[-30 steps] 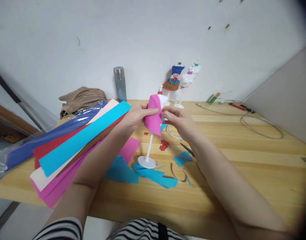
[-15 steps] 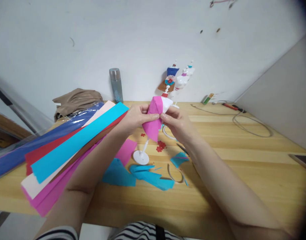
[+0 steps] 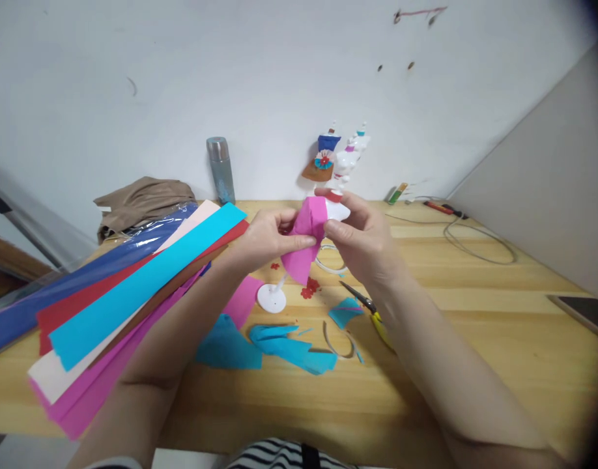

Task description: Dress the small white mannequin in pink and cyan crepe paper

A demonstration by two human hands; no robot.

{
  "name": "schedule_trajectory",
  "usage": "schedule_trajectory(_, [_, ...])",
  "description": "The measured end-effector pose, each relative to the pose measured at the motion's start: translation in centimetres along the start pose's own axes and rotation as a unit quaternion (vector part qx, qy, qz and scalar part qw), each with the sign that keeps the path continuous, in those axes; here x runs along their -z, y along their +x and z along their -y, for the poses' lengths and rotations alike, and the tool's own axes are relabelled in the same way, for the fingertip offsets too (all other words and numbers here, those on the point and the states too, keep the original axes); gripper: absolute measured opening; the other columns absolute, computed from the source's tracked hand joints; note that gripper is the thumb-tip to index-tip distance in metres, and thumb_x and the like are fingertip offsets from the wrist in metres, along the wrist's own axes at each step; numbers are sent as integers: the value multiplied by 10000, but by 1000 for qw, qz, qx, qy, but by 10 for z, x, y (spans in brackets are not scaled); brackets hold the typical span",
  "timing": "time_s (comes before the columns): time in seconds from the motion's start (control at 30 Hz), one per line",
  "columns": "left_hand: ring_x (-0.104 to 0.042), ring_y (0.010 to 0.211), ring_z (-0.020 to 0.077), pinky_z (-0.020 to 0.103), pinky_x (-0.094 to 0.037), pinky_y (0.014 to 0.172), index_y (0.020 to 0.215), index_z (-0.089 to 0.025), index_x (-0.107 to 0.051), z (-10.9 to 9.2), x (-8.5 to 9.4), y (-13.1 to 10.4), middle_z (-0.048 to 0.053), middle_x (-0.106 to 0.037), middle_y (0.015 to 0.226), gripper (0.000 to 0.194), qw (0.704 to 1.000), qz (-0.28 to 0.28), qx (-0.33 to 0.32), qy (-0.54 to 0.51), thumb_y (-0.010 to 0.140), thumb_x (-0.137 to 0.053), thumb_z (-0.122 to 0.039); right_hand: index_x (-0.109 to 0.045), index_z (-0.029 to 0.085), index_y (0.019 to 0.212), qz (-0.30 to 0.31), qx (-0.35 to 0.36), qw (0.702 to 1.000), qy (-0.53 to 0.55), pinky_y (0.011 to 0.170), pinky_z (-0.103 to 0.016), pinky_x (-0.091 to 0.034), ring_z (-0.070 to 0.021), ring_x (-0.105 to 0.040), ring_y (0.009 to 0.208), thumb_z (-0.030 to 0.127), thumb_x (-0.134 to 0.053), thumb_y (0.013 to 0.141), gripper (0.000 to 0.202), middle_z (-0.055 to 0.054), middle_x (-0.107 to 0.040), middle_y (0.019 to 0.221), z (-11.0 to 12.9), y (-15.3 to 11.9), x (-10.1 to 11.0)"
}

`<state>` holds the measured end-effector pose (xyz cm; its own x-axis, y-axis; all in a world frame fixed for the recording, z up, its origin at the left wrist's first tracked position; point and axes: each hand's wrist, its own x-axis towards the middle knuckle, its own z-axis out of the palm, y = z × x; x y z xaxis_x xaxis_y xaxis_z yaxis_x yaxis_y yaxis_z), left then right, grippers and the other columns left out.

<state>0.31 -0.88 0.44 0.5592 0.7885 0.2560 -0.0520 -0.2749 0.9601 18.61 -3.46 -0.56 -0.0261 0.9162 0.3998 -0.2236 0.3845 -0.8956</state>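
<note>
A small white mannequin (image 3: 336, 210) with a red neck band is held up, tilted, between my two hands. Pink crepe paper (image 3: 303, 251) wraps one side of its torso; the other side shows bare white. My left hand (image 3: 279, 236) is closed on the pink paper, thumb across its front. My right hand (image 3: 360, 229) grips the white side, thumb in front and fingers behind the neck. The round white base (image 3: 271, 298) tips below the paper. Beneath the hands are red paper flowers (image 3: 309, 288) and blue crepe paper scraps (image 3: 299, 352).
Crepe paper strips (image 3: 147, 286) lie fanned at left by a brown cloth (image 3: 145, 198). A grey flask (image 3: 221, 170) and dressed mannequins (image 3: 328, 153) stand by the wall. Yellow-handled scissors (image 3: 377, 318) lie under my right forearm. A cable (image 3: 479, 254) and a phone-like slab (image 3: 582, 312) are at right.
My right hand has moved from pinching at the paper's edge up to the mannequin's white side and neck. The mannequin is tilted more, and its base has swung up slightly.
</note>
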Motion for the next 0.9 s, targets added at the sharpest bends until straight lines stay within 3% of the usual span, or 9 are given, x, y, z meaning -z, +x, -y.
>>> schedule_trajectory(0.27, [-701, 809, 180, 285, -581, 745, 887, -142, -754, 4, -10, -2, 34, -727, 803, 248, 999, -3, -15, 39, 720, -849, -297, -758, 305, 987, -8, 10, 998, -62, 739, -466, -586, -268, -725, 792, 478, -912, 673, 391, -16, -756, 837, 7, -4, 1])
schedule_trajectory(0.6, [-677, 799, 167, 285, -570, 754, 884, -140, -749, 3, -12, -2, 30, -705, 797, 216, 999, -16, -26, 40, 723, -820, -266, -757, 316, 963, -12, -6, 1000, -25, 725, -486, -586, -260, -708, 767, 358, -919, 644, 360, 4, -734, 793, 10, -6, -4])
schedule_trajectory(0.9, [-652, 767, 150, 287, -551, 745, 864, -143, -723, 3, -12, -2, 20, -686, 799, 230, 999, -27, -22, 41, 719, -814, -297, -755, 345, 991, -7, 12, 1000, -26, 740, -501, -632, -309, -757, 890, 400, -943, 670, 376, -18, -769, 863, 3, -5, -2])
